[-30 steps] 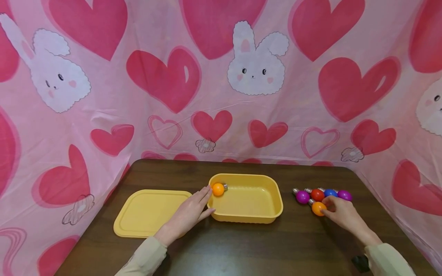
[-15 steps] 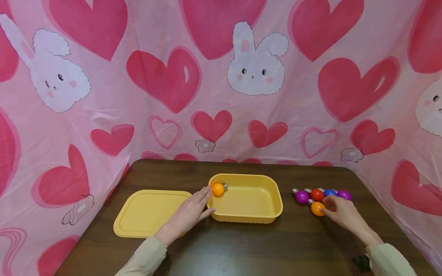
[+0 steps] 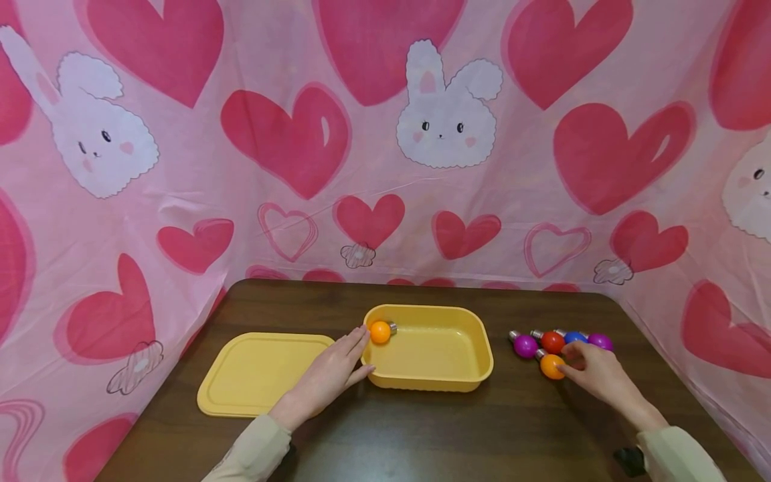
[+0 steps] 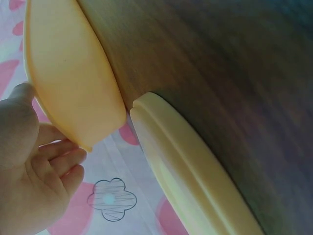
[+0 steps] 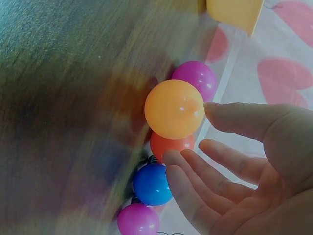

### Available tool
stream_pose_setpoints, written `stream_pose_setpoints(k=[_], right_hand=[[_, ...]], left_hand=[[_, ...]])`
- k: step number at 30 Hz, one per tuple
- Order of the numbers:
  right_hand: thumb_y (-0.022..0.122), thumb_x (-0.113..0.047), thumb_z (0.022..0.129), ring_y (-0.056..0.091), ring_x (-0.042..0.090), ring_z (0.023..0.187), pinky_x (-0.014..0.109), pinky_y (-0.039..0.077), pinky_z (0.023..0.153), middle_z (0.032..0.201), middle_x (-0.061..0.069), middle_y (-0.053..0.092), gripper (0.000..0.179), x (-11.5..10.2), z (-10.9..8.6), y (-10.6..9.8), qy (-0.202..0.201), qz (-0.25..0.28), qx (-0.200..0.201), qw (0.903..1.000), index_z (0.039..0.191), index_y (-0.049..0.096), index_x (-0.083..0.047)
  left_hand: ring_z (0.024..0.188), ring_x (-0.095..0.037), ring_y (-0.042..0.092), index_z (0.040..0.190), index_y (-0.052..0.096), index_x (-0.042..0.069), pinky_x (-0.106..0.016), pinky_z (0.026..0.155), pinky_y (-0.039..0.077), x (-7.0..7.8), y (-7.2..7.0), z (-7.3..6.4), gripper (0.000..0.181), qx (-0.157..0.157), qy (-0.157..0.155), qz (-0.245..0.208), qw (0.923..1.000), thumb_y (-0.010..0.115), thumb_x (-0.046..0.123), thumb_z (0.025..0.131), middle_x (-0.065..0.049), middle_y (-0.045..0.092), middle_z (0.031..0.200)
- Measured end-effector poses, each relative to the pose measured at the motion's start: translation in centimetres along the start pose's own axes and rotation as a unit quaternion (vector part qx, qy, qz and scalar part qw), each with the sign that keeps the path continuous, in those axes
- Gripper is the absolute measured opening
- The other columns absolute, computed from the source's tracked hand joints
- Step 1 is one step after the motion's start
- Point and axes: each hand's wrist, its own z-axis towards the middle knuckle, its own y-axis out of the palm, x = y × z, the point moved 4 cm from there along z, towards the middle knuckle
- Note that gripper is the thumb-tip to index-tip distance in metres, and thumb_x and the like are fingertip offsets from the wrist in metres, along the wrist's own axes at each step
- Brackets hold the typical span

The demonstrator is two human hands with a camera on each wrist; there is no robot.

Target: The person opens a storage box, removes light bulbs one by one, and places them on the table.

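Note:
My left hand (image 3: 330, 376) rests against the left end of a yellow plastic box (image 3: 434, 383), its fingers fairly straight. In the left wrist view, the thumb and fingertips touch the rim of the box (image 4: 73, 73). An orange light bulb (image 3: 380, 332) lies inside at the left. On the right, my right hand (image 3: 602, 375) has its thumb tip touching another orange bulb (image 3: 552, 367). The right wrist view shows its other fingers loosely bent and apart from that orange bulb (image 5: 174, 109). Behind it lie a purple bulb (image 3: 525, 346), a red bulb (image 3: 552, 342), a blue bulb (image 3: 575, 337) and a second purple bulb (image 3: 600, 342).
A yellow lid (image 3: 259, 371) lies flat left of the box, partly behind the left forearm. Everything stands on a dark wooden table (image 3: 421, 428). A pink cloth (image 3: 373, 167) with hearts and rabbits hangs around the back and sides.
The orange bulb at my right thumb has shifted slightly left, and the nearby purple bulb has edged left too. The left hand and the box look unchanged.

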Motion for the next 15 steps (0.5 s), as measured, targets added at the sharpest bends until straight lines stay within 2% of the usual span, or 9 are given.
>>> stream_pose_setpoints(k=[10,15], right_hand=[[0.08,-0.011,0.081,0.072,0.03,0.076,0.042,0.061,0.067,0.095,0.026,0.07,0.032,-0.6,0.1,-0.3,0.0,0.011,0.0,0.9999,0.099,0.066,0.011],[0.08,-0.009,0.08,0.071,0.029,0.074,0.041,0.061,0.066,0.093,0.024,0.071,0.029,-1.3,0.2,-0.5,-0.018,0.008,0.011,0.9997,0.097,0.066,0.01]], left_hand=[[0.136,-0.03,0.052,0.145,0.048,-0.001,-0.046,0.11,0.046,0.1,-0.1,-0.1,0.069,0.007,0.002,0.006,1.0,0.061,0.045,0.095,-0.018,0.05,0.15],[0.136,-0.03,0.052,0.146,0.047,0.0,-0.046,0.11,0.046,0.0,-0.1,-0.1,0.069,0.002,-0.002,0.001,1.0,0.061,0.045,0.095,-0.017,0.049,0.151]])
